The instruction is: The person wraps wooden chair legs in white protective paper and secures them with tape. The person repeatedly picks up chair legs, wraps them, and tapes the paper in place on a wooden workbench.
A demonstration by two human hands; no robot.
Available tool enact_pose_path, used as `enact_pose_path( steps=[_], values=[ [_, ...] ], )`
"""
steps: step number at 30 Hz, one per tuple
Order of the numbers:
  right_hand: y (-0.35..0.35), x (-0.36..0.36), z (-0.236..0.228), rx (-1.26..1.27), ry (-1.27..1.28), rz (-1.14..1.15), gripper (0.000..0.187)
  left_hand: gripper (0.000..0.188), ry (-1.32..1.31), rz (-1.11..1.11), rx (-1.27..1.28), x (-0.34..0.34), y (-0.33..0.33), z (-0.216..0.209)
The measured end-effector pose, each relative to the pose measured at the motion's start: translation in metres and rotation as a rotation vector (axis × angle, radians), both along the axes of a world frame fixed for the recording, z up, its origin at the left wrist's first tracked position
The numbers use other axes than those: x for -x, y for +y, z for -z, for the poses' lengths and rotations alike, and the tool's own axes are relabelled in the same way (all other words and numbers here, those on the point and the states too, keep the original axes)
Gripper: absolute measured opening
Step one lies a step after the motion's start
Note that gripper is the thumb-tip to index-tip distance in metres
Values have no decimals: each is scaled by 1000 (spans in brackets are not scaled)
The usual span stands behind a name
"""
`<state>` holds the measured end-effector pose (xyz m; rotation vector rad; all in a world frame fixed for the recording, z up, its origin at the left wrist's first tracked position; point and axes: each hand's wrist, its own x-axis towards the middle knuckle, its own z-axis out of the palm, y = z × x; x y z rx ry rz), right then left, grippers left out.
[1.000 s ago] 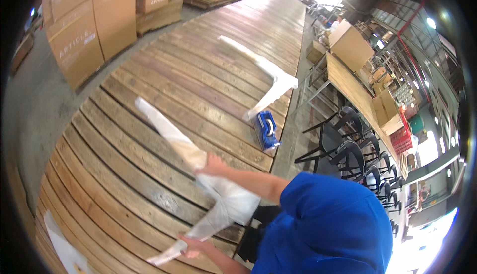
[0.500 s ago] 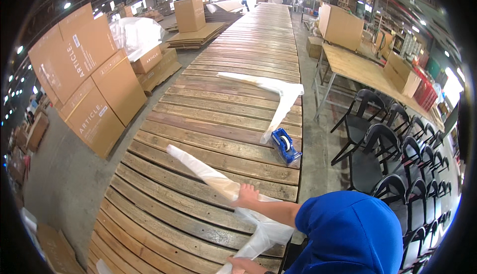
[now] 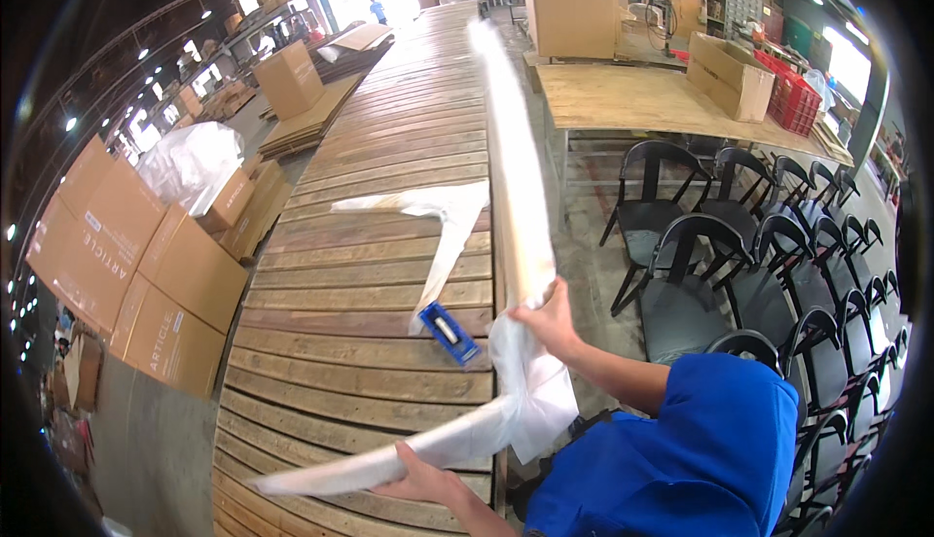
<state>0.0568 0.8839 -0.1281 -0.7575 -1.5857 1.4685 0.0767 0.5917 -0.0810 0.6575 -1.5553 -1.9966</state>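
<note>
Both hands hold a long L-shaped piece wrapped in white, see-through sheet [image 3: 525, 187], with a pale wood tone showing through part of it. My right hand [image 3: 548, 319] is closed round the long limb just above the bend. My left hand [image 3: 418, 477] grips the lower limb, thumb on the near side, fingers partly hidden. Loose wrapping bunches at the bend. A blue tape dispenser [image 3: 449, 335] with a pale roll rests on the slatted wooden table [image 3: 360, 362]. Touching or beside it lies a similar wrapped angled piece [image 3: 452, 235].
Rows of black chairs [image 3: 681, 304] stand close on the right. Behind them is a plywood-topped table [image 3: 623, 99] with an open carton [image 3: 735, 75] and a red crate [image 3: 793, 101]. Stacked cardboard boxes [image 3: 146, 274] stand on the floor at left.
The wrapped piece has been lifted and turned, its long limb now pointing away along the table's right edge. Both hands still hold it. The view has swung right.
</note>
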Motion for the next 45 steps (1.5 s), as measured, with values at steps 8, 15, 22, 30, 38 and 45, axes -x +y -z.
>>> enact_pose_path(
  steps=[8,15,22,30,38,45],
  values=[
    [168,-58,-108,-46,290,193,85,78,195,369,-120,29,177,-59],
    [267,-15,-115,-251,345,216,81,68,145,572,-315,113,270,-15],
    [373,107,-125,-509,152,188,89,70,36,628,-528,215,354,36],
    [397,315,-110,-484,-245,5,97,53,-194,601,-688,273,380,113],
    [419,540,21,-448,-450,-459,84,28,-337,471,-727,336,409,145],
    [424,731,157,-832,-746,-612,83,27,-355,354,-858,415,453,195]
  ],
)
